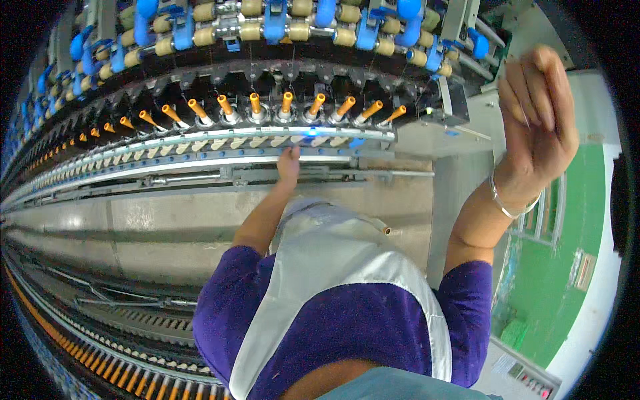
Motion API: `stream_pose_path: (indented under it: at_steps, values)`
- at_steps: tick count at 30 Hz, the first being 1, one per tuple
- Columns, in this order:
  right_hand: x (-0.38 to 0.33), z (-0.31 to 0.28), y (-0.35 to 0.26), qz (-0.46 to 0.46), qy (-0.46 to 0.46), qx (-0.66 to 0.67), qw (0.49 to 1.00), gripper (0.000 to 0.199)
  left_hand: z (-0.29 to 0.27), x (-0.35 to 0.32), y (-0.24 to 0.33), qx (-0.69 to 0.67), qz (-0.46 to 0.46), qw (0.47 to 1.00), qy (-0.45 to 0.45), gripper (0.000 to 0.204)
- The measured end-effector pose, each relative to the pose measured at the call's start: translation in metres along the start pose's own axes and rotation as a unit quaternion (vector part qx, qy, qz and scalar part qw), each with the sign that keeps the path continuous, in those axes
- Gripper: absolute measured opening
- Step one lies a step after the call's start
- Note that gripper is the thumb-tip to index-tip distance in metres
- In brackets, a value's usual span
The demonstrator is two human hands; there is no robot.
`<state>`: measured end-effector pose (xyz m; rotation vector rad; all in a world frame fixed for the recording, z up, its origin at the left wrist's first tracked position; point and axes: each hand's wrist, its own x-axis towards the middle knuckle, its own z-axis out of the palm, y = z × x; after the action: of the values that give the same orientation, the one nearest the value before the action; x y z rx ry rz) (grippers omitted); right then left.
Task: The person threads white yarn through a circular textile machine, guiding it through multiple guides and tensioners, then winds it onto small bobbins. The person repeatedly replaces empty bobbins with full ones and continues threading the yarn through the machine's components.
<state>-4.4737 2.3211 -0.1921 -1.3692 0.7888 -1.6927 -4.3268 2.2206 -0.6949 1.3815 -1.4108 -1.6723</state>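
My left hand [289, 164] is at the front rail [253, 160] of a spinning machine, below a small blue light [312, 133]. It is small and blurred here, so I cannot make out its fingers. My right hand [539, 113] is raised off the machine's right end, with a silver bangle on its wrist [513, 207]. Its fingers are curled and drawn together; whether a thread is between them I cannot make out. Nearest my left hand, a row of orange bobbins [287, 103] stands upright on spindles behind the rail.
Blue arms [275, 23] and pale rollers [251, 8] run above the bobbins. A second row of orange bobbins [120, 373] lies at the lower left, across a metal-coloured floor [167, 217]. A tube end [387, 231] sticks out at my pale apron [333, 250]. Green flooring [580, 207] lies right.
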Motion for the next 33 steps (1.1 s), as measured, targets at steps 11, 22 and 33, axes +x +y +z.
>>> stream_pose_path:
  at_steps: [11,22,33]
  values:
    - [-0.052,-0.034,0.218,0.075,0.215,-0.661,0.715,0.016,0.026,0.073,-0.054,-0.347,-0.386,0.855,0.02,0.018]
    - [0.108,-0.027,0.101,-0.312,-0.052,-0.828,0.462,0.009,-0.005,-0.014,0.242,-0.235,0.202,0.901,-0.302,0.025]
    - [0.111,-0.034,0.133,-0.058,-0.031,-0.906,0.418,0.013,0.014,-0.013,0.26,-0.252,-0.005,0.928,-0.275,0.043]
